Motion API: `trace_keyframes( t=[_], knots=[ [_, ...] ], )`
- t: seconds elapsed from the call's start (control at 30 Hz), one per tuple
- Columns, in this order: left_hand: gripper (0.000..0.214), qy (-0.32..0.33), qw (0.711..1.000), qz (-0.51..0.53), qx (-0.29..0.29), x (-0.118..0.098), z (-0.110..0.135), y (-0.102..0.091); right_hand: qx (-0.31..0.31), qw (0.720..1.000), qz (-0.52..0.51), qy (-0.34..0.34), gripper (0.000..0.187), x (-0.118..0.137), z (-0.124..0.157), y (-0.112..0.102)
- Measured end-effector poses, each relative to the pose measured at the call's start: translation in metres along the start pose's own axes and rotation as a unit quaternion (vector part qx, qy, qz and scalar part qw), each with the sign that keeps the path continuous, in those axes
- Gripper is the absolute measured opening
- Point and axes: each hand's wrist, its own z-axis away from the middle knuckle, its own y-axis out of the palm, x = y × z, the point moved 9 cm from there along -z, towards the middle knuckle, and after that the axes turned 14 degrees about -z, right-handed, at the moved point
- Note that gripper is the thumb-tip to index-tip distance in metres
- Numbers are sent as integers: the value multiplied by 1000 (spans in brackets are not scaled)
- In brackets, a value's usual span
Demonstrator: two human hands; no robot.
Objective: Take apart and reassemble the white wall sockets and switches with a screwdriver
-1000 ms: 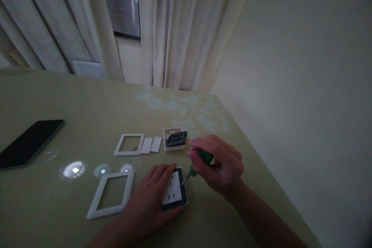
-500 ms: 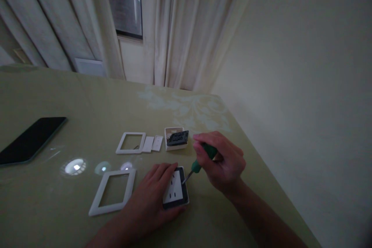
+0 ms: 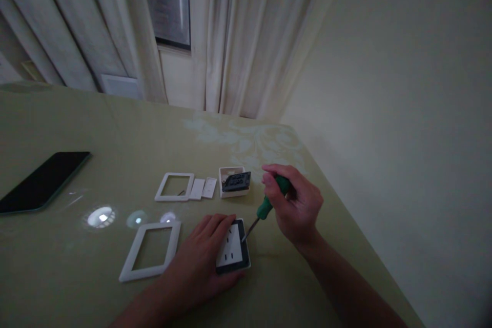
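A wall socket (image 3: pixel 231 253) with a white face and dark border lies on the table, seated in a white box. My left hand (image 3: pixel 205 251) grips it from the left, fingers along the far edge and thumb at the near edge. In my right hand (image 3: pixel 298 202) is a green-handled screwdriver (image 3: pixel 265 208), tilted, its tip touching the dark right border of the socket. Whether a screw sits under the tip is too small to tell. A white frame (image 3: pixel 128 261) lies just left of my left hand.
Behind the hands, a white box (image 3: pixel 234 194) holds a tilted dark switch module (image 3: pixel 237 181). Left of it lie two small white plates (image 3: pixel 197 189) and another white frame (image 3: pixel 159 187) with a small dark piece inside. A dark tablet (image 3: pixel 42 182) rests at far left.
My right hand and the screwdriver handle have risen slightly, making the screwdriver more upright. Its tip stays on the socket's right border. My left hand keeps its grip.
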Motion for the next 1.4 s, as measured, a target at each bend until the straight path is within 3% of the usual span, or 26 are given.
trace_keyframes(
  t=[0.27, 0.47, 0.6, 0.7, 0.8, 0.9, 1.1, 1.4],
  knots=[
    [82, -9, 1000, 8, -1, 1, -1, -2, -13, 1000, 4, 28, 12, -12, 0, -2],
    [81, -11, 1000, 0, 3, 0, -1, -2, -10, 1000, -1, 12, 13, -9, 3, -1],
    [77, -16, 1000, -3, -25, 1, 0, -5, 39, 994, -10, -101, 21, 23, 6, 2],
    [74, -12, 999, -2, -46, 0, 1, -8, 117, 971, 29, -207, 22, 57, 14, 9],
    [68, -6, 999, 1, -51, -2, 1, -9, 166, 952, 60, -250, 23, 78, 21, 13],
    [68, -7, 999, -5, -44, -3, 0, -8, 141, 964, 52, -217, 17, 74, 19, 12],
    [77, -20, 999, -12, -33, 2, -1, -5, 27, 988, 1, -151, 30, 43, 12, 1],
    [75, -15, 999, -16, -40, 2, 0, -6, 55, 982, -6, -178, 32, 48, 14, 2]
  ],
)
